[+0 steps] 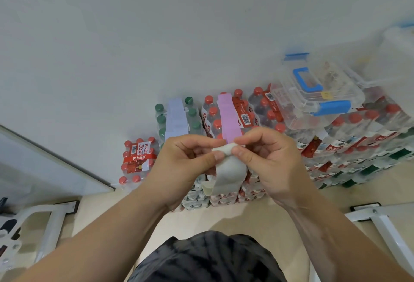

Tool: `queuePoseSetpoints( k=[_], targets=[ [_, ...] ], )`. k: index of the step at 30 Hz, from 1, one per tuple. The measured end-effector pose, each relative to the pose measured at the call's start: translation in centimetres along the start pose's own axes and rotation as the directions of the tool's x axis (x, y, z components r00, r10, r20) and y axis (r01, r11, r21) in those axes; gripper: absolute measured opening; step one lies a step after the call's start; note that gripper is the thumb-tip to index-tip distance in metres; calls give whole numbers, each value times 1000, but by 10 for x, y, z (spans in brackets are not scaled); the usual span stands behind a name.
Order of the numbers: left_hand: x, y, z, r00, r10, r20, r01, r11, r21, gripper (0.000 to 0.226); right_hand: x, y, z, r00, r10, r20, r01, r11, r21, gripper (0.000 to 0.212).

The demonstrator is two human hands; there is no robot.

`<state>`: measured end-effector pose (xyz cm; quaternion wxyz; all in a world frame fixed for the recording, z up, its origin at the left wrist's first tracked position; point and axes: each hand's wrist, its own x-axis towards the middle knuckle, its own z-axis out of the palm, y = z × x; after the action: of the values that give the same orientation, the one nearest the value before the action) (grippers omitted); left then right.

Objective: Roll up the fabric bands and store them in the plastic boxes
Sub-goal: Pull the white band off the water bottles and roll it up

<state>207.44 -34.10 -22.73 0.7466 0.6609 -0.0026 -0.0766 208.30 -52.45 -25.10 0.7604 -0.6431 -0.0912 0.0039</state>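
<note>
Left hand [187,163] and right hand [268,158] each pinch the pale fabric band [228,169] between thumb and fingers at mid-scene. Their fingertips partly hide its rolled end. The clear plastic box [289,100] sits far right, its contents blurred.

Free room and obstacles. My left hand [186,160] and my right hand [264,158], both pinching the white band [226,165], meet in open air before the stacked bottle packs [349,147], which block the way ahead up to the wall [156,35]. Above the packs the air is open: the lilac band [175,118] and pink band [228,120] lie there just beyond my fingers. The clear plastic box [313,98] occupies the pack tops to the right. White metal frames flank the floor, left [51,221] and right [385,221].
</note>
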Motion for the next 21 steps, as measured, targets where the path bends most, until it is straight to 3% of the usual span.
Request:
queuePoseSetpoints(
  k=[4,6,11,21],
  targets=[
    [3,3,0,992,75,-100,-69,995,68,17,-1,1,5,994,111,-18,-110,994,23,50],
    [6,3,-1,979,111,-173,-95,991,97,15,-2,5,9,984,171,-42,-172,985,-19,58],
    [6,3,-1,954,171,-246,-123,972,199,12,0,11,8,978,192,-81,-195,980,-31,34],
    [1,8,7,954,117,-277,-106,993,55,12,1,10,3,977,213,-22,-214,976,-43,20]
  ],
)
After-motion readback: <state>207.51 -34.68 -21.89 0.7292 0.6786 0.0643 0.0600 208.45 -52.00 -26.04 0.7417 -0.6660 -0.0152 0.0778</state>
